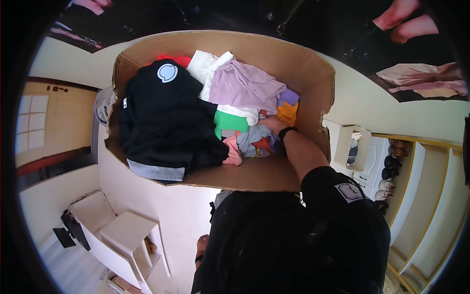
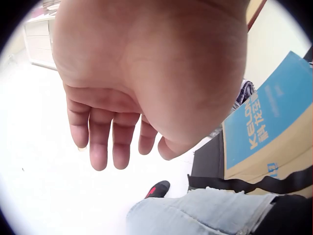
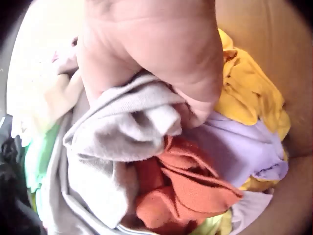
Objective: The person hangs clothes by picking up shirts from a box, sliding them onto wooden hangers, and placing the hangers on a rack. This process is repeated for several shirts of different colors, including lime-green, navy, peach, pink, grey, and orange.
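My right hand [image 3: 156, 54] reaches into a large cardboard box [image 1: 313, 83] and grips a bunched light grey garment [image 3: 132, 122]. Around it lie a rust-red cloth [image 3: 190, 191], a lavender cloth [image 3: 234, 147] and a yellow-orange cloth [image 3: 249, 88]. In the head view a black garment [image 1: 161, 117] with a pale round print covers the box's left side. A pale purple garment [image 1: 245, 85], a green cloth [image 1: 230, 123] and a pink cloth [image 1: 233, 151] lie between. My left hand [image 2: 142, 83] hangs by my side, fingers loose, holding nothing.
At the right stand a cream bin [image 1: 353, 147] and a shelf [image 1: 426, 206] with several shoes. A white desk [image 1: 127, 240] is at the lower left, near a door [image 1: 54, 117]. Blue lettering panels mark the box's outside [image 2: 269, 112] beside my leg.
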Demonstrator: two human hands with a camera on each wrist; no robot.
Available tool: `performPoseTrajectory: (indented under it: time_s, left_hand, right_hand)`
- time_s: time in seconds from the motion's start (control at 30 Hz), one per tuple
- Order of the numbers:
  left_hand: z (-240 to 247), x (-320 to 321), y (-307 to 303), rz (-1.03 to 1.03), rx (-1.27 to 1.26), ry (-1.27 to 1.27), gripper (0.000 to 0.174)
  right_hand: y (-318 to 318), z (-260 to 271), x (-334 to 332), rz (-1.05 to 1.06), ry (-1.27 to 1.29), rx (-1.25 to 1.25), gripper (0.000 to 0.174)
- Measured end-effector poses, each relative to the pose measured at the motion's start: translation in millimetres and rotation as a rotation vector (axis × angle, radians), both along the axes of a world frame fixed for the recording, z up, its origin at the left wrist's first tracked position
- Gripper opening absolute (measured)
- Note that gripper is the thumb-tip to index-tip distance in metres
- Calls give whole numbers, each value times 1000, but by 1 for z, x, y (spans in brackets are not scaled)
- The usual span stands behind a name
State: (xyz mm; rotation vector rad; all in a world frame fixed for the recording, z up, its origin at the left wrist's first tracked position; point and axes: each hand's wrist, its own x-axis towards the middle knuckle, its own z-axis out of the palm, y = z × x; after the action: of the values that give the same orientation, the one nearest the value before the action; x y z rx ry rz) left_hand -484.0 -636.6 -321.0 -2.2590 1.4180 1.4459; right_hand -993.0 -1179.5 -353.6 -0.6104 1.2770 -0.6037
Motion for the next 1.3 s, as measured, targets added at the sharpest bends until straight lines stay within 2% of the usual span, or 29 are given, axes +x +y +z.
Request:
performPoseTrajectory:
  time_s: [0.03, 0.1, 0.13, 0.2, 0.23, 0.27, 0.33, 0.4, 0.5, 0.6, 0.63, 0.67, 0.73, 0.8, 0.83, 0.9, 0.97, 1.0, 1.03, 1.07, 1.13, 1.23, 1.3]
  left_hand:
    - [22, -14, 13, 11, -7, -5, 30]
    - [44, -37, -45, 750, 54, 352, 32]
    - [62, -53, -77, 889, 177, 378, 31]
    - [115, -91, -146, 535, 112, 124, 31]
    - [100, -85, -146, 596, 80, 168, 31]
    - [87, -81, -150, 658, 47, 214, 30]
    - [93, -84, -172, 645, -23, 213, 30]
    - [92, -84, -185, 679, -78, 249, 31]
    - [84, -82, -189, 665, -32, 298, 29]
    - [75, -82, -185, 673, 51, 273, 28]
    - [74, -83, -182, 696, 51, 279, 27]
    - [71, -84, -176, 699, 45, 284, 27]
    - [63, -85, -167, 758, 54, 296, 27]
    - [57, -86, -154, 782, 31, 320, 27]
    - [56, -88, -147, 787, 40, 312, 28]
    - [54, -93, -133, 820, 53, 304, 31]
    - [56, -101, -119, 839, 54, 299, 32]
    - [56, -103, -111, 844, 53, 299, 32]
    - [50, -103, -101, 871, 55, 309, 32]
    - [52, -106, -93, 908, 62, 310, 31]
    - [60, -112, -81, 860, 40, 267, 31]
    - [82, -123, -80, 784, 106, 188, 30]
    - [81, -123, -78, 763, 89, 184, 31]
  right_hand:
    - [-6, 13, 5, 11, -5, -7, 51]
    - [-15, 73, 17, 39, 4, -13, 38]
    - [-18, 96, 21, 47, 0, -21, 38]
    - [-25, 139, 34, -11, -142, -123, 34]
    - [-26, 160, 40, -16, -243, -134, 42]
    - [-24, 187, 45, 8, -252, -147, 42]
    - [-22, 250, 48, -94, -501, -243, 45]
    - [-39, 308, 35, -73, -679, -340, 50]
    - [-53, 421, 28, -10, -763, -609, 48]
    - [-67, 484, 32, 87, -832, -836, 47]
    - [-66, 499, 40, 7, -643, -928, 57]
    - [-65, 502, 49, 14, -643, -933, 57]
    - [-69, 501, 66, 27, -1015, -867, 44]
    - [-65, 475, 88, 5, -986, -776, 44]
    - [-69, 445, 97, -13, -972, -729, 44]
    - [-81, 363, 115, -101, -551, -604, 36]
    - [-84, 255, 108, 274, 407, -751, 37]
    - [-70, 229, 102, 364, 463, -825, 56]
    - [-71, 182, 96, 459, 582, -932, 65]
    - [-59, 194, 98, 524, 548, -726, 73]
    - [-43, 210, 106, 556, 635, -821, 73]
    - [-35, 242, 132, 624, 617, -929, 72]
    - [-37, 242, 153, 613, 655, -1027, 71]
